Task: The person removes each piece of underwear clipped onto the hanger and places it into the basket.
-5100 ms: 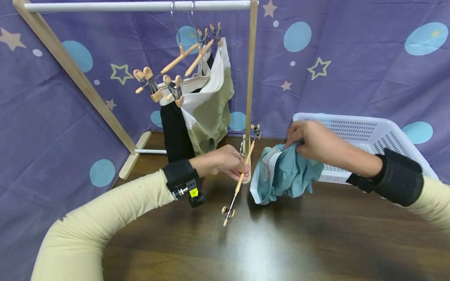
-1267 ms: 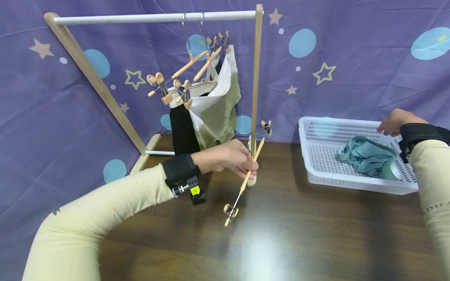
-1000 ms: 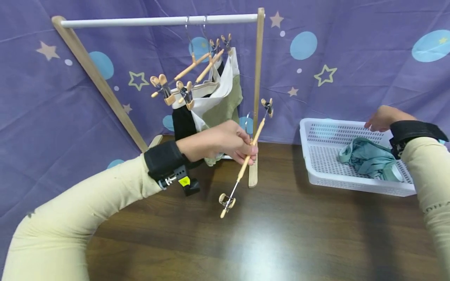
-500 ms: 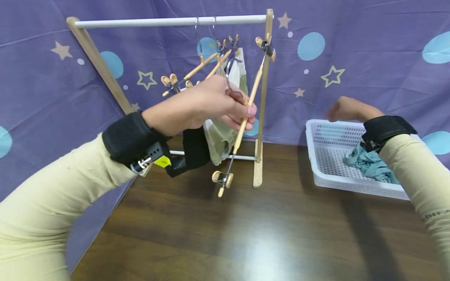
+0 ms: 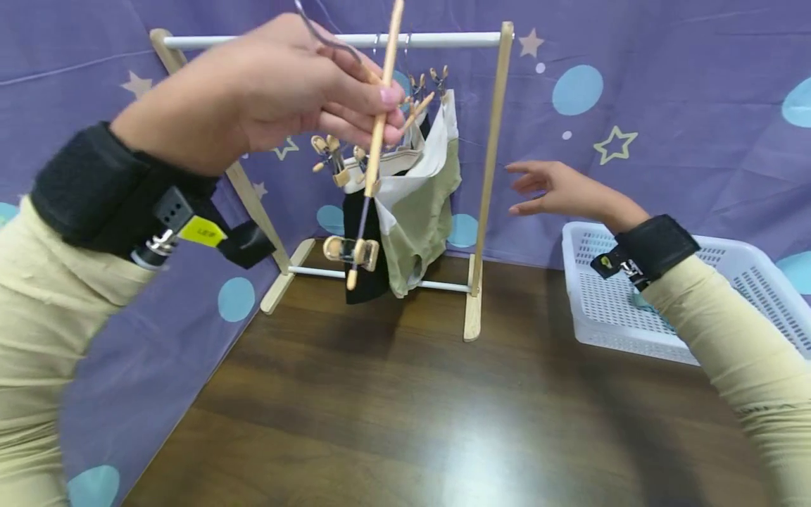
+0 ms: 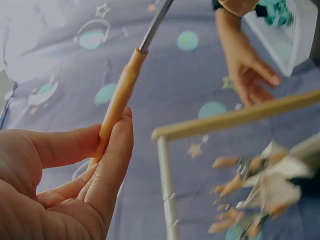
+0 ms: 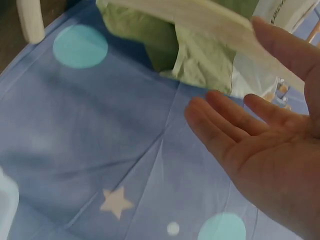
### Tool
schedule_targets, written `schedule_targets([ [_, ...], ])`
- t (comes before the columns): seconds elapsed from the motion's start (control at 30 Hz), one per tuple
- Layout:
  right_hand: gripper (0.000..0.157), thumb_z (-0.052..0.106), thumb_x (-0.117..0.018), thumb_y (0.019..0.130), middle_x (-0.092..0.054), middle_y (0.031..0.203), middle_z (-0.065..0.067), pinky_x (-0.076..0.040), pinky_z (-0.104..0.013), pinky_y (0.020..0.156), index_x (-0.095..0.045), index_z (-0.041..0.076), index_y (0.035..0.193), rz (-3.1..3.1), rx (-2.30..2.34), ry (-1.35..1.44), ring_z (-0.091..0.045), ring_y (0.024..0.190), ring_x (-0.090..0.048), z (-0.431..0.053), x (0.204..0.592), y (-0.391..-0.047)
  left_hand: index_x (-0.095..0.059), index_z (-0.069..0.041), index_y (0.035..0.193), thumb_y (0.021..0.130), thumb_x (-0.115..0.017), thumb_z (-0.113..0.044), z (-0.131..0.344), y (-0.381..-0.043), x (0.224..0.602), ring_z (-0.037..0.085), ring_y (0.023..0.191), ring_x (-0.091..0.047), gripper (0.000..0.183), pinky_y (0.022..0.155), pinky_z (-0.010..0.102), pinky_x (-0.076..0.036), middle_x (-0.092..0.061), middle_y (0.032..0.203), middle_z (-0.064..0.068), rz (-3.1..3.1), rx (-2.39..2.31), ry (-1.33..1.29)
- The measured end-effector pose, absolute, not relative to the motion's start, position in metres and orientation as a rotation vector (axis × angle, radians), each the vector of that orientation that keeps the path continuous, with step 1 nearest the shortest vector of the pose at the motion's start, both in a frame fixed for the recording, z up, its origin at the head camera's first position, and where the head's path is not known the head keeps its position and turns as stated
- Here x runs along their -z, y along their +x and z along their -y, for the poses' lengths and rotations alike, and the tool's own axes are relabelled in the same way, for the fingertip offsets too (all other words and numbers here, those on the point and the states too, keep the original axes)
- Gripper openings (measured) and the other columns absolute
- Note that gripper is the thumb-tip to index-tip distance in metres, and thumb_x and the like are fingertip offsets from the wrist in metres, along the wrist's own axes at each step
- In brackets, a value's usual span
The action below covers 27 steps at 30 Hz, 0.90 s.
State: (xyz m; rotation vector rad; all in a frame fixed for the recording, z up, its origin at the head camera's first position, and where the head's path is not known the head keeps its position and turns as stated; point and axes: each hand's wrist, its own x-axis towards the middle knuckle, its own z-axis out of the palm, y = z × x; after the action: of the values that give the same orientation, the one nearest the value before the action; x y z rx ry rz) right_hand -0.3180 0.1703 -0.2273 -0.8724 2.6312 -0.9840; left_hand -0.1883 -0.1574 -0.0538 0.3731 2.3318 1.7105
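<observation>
My left hand (image 5: 298, 88) pinches the middle of a wooden clip hanger (image 5: 380, 134) between thumb and fingers, high in front of the rack. No garment hangs from the hanger's visible lower clip; its upper end is cut off in the head view. In the left wrist view the thumb and fingers meet on the wooden bar (image 6: 120, 95). My right hand (image 5: 557, 189) holds nothing, its fingers extended and spread, to the right of the drying rack (image 5: 497, 141). Two similar hangers on the rack bear a white and olive garment (image 5: 418, 218) and a black one (image 5: 364, 274).
A white perforated basket (image 5: 583, 320) stands at the right, partly behind my right forearm. A bit of teal cloth (image 5: 643, 303) shows inside it. The rack stands on the dark wooden table (image 5: 380, 394), before a purple patterned curtain (image 5: 697, 105).
My right hand, which held the teal garment beside the hanger, has left it in the basket and moved left toward the rack. My left hand has lifted the hanger up and leftward.
</observation>
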Motion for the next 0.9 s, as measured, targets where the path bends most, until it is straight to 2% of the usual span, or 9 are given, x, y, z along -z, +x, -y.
schedule_targets([
  [0.1, 0.085, 0.02, -0.073, 0.086, -0.042, 0.145, -0.031, -0.042, -0.06, 0.105, -0.022, 0.007, 0.154, -2.608, 1.074, -0.9, -0.04, 0.132, -0.041, -0.159, 0.227, -0.315, -0.057, 0.008, 0.115, 0.076, -0.079, -0.018, 0.183, -0.199, 0.044, 0.034, 0.091, -0.071, 0.052, 0.07, 0.035, -0.064, -0.074, 0.095, 0.02, -2.365, -1.689, 0.44],
  [0.17, 0.082, 0.018, -0.073, 0.086, -0.046, 0.142, -0.032, -0.045, -0.057, 0.104, -0.026, 0.004, 0.152, -2.592, 1.163, -0.917, -0.04, 0.128, -0.046, -0.153, 0.23, -0.315, -0.056, 0.006, 0.115, 0.079, -0.076, -0.016, 0.2, -0.206, 0.038, 0.03, 0.088, -0.072, 0.046, 0.068, 0.032, -0.064, -0.074, 0.093, 0.017, -2.374, -1.675, 0.478],
  [0.27, 0.068, 0.015, -0.073, 0.087, -0.058, 0.13, -0.028, -0.055, -0.04, 0.094, -0.039, 0.001, 0.145, -2.613, 1.275, -0.958, -0.033, 0.117, -0.057, -0.145, 0.237, -0.316, -0.058, 0.006, 0.112, 0.084, -0.071, -0.013, 0.221, -0.214, 0.033, 0.027, 0.086, -0.073, 0.037, 0.067, 0.028, -0.064, -0.075, 0.09, 0.015, -2.4, -1.652, 0.511],
  [0.4, 0.047, 0.012, -0.07, 0.089, -0.071, 0.105, -0.006, -0.056, -0.015, 0.077, -0.055, -0.003, 0.131, -2.619, 1.441, -1.018, -0.016, 0.099, -0.066, -0.137, 0.247, -0.319, -0.061, 0.009, 0.108, 0.086, -0.067, -0.005, 0.248, -0.219, 0.03, 0.029, 0.084, -0.073, 0.026, 0.065, 0.029, -0.064, -0.075, 0.087, 0.016, -2.407, -1.695, 0.481],
  [0.5, 0.036, 0.01, -0.066, 0.092, -0.07, 0.095, 0.005, -0.056, -0.01, 0.076, -0.059, -0.007, 0.123, -2.598, 1.551, -1.029, -0.012, 0.094, -0.068, -0.134, 0.253, -0.32, -0.061, 0.009, 0.107, 0.089, -0.063, -0.001, 0.266, -0.223, 0.028, 0.03, 0.082, -0.073, 0.021, 0.062, 0.031, -0.064, -0.075, 0.086, 0.017, -2.375, -1.729, 0.413],
  [0.57, 0.031, 0.008, -0.063, 0.094, -0.071, 0.095, 0.0, -0.056, -0.01, 0.077, -0.059, -0.008, 0.12, -2.604, 1.579, -1.034, -0.013, 0.094, -0.068, -0.133, 0.255, -0.32, -0.062, 0.008, 0.107, 0.09, -0.061, 0.0, 0.274, -0.225, 0.028, 0.03, 0.081, -0.073, 0.018, 0.061, 0.031, -0.064, -0.076, 0.086, 0.017, -2.361, -1.733, 0.341],
  [0.73, 0.024, 0.005, -0.058, 0.096, -0.068, 0.103, -0.025, -0.056, -0.01, 0.077, -0.059, -0.01, 0.115, -2.657, 1.546, -1.051, -0.013, 0.093, -0.067, -0.133, 0.257, -0.318, -0.068, 0.0, 0.104, 0.09, -0.063, -0.004, 0.283, -0.221, 0.033, 0.026, 0.077, -0.074, 0.016, 0.059, 0.03, -0.065, -0.078, 0.084, 0.012, -2.395, -1.707, 0.106],
  [0.9, 0.024, 0.004, -0.057, 0.097, -0.066, 0.104, -0.028, -0.056, -0.013, 0.078, -0.058, -0.01, 0.115, -2.676, 1.532, -1.023, -0.016, 0.093, -0.067, -0.134, 0.258, -0.318, -0.068, -0.003, 0.097, 0.089, -0.066, -0.007, 0.281, -0.213, 0.048, 0.023, 0.074, -0.074, 0.01, 0.059, 0.03, -0.065, -0.078, 0.079, 0.011, -2.387, -1.67, 0.016],
])
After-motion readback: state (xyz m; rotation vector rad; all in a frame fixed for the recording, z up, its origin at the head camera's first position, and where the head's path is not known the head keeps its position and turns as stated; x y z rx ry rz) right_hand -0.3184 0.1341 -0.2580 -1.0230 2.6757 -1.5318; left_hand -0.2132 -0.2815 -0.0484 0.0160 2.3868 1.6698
